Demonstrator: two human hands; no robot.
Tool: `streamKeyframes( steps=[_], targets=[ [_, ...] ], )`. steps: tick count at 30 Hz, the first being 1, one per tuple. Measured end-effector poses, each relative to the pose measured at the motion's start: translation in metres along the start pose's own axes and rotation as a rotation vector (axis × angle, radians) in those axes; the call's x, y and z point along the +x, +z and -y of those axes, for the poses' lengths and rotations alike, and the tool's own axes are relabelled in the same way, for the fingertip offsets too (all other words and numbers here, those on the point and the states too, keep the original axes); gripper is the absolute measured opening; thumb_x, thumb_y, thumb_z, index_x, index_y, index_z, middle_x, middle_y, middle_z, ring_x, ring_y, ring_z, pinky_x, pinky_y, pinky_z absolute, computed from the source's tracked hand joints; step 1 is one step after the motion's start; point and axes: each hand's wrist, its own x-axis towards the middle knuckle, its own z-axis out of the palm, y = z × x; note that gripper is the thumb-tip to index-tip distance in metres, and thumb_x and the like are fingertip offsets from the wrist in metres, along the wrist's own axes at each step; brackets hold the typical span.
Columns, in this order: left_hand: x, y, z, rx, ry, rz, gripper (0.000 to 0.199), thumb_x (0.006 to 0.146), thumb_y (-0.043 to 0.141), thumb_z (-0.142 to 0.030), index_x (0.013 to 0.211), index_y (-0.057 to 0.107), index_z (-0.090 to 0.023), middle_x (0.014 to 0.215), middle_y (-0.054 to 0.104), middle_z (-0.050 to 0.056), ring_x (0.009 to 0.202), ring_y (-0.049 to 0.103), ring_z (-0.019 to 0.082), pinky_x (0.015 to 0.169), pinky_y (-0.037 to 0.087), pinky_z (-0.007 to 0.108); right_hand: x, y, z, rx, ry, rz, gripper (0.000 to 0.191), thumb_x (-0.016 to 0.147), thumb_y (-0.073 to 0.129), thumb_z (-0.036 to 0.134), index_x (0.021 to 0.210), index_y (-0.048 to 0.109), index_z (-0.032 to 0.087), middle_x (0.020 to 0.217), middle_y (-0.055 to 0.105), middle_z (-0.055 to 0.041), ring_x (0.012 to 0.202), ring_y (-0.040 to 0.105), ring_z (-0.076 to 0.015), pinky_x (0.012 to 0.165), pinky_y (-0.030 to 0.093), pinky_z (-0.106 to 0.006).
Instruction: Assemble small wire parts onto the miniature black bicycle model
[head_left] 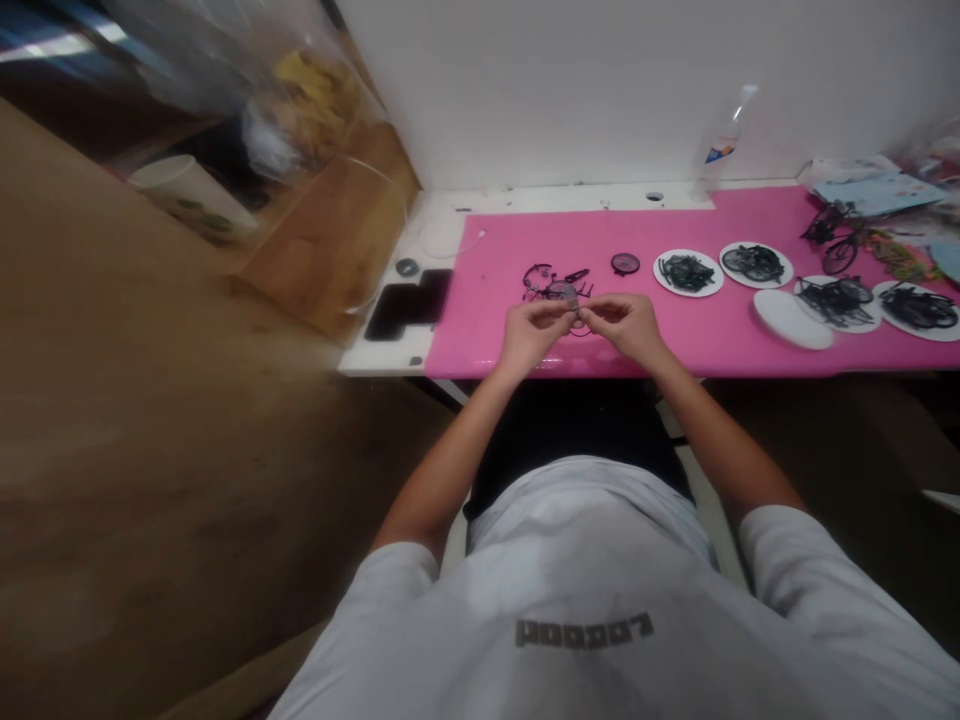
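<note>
Close to the pink mat's front edge, my left hand (531, 333) and my right hand (626, 322) meet with fingertips pinched. Between them they hold a small spoked wheel (572, 296), seen nearly edge-on; its lower part is hidden by the fingers. Just behind the hands lie dark miniature bicycle parts (537, 281), thin and curved, some partly covered by the hands. Another small black wheel (625, 264) lies flat on the mat, beyond my right hand.
White plates (658, 286) of dark small parts line the right side, near an overturned-looking white lid or plate (793, 320). A model bicycle (838, 240) stands behind them. A clear bottle (724, 150) is at the back. Dark phone-like slabs (409, 303) lie left, beside a wooden box (322, 240).
</note>
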Motion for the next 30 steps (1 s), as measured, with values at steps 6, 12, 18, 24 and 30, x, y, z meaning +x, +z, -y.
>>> streamKeyframes(
  steps=[6, 12, 18, 24, 30],
  targets=[
    [-0.001, 0.002, -0.007, 0.003, 0.003, 0.026, 0.044, 0.074, 0.100, -0.047, 0.100, 0.086, -0.015, 0.085, 0.084, 0.009, 0.076, 0.083, 0.022, 0.080, 0.071, 0.037, 0.000, -0.002, -0.001, -0.017, -0.019, -0.001, 0.042, 0.083, 0.092, 0.061, 0.094, 0.086, 0.021, 0.092, 0.085, -0.0087, 0.082, 0.083, -0.0257, 0.078, 0.072, -0.041],
    [-0.002, 0.001, -0.011, 0.010, -0.013, 0.028, 0.046, 0.072, 0.100, -0.048, 0.099, 0.085, -0.014, 0.088, 0.084, 0.010, 0.073, 0.082, 0.021, 0.074, 0.071, 0.035, -0.002, 0.000, 0.005, -0.077, -0.043, 0.006, 0.039, 0.087, 0.088, 0.060, 0.095, 0.085, 0.022, 0.093, 0.085, -0.0077, 0.083, 0.083, -0.0245, 0.076, 0.070, -0.037],
    [0.000, -0.003, -0.008, 0.021, 0.014, 0.045, 0.038, 0.075, 0.099, -0.041, 0.099, 0.084, -0.015, 0.087, 0.084, 0.008, 0.073, 0.081, 0.020, 0.076, 0.072, 0.034, -0.007, 0.006, 0.006, -0.065, -0.095, -0.017, 0.031, 0.092, 0.083, 0.054, 0.095, 0.083, 0.023, 0.087, 0.084, -0.0060, 0.075, 0.082, -0.0226, 0.069, 0.066, -0.033],
    [0.001, -0.001, -0.004, 0.037, 0.038, 0.034, 0.035, 0.073, 0.098, -0.038, 0.094, 0.083, -0.015, 0.080, 0.081, 0.005, 0.066, 0.079, 0.017, 0.068, 0.070, 0.030, -0.010, 0.014, 0.000, -0.159, -0.139, -0.104, 0.026, 0.088, 0.085, 0.047, 0.091, 0.080, 0.022, 0.080, 0.081, -0.0039, 0.069, 0.077, -0.0194, 0.066, 0.063, -0.031],
    [0.001, -0.002, -0.002, 0.039, 0.066, 0.032, 0.031, 0.074, 0.096, -0.036, 0.092, 0.083, -0.015, 0.079, 0.081, 0.006, 0.066, 0.079, 0.018, 0.066, 0.068, 0.028, -0.012, 0.019, 0.003, -0.140, -0.119, -0.104, 0.026, 0.089, 0.081, 0.049, 0.089, 0.078, 0.023, 0.079, 0.079, -0.0027, 0.069, 0.076, -0.0195, 0.064, 0.063, -0.031]
  ],
)
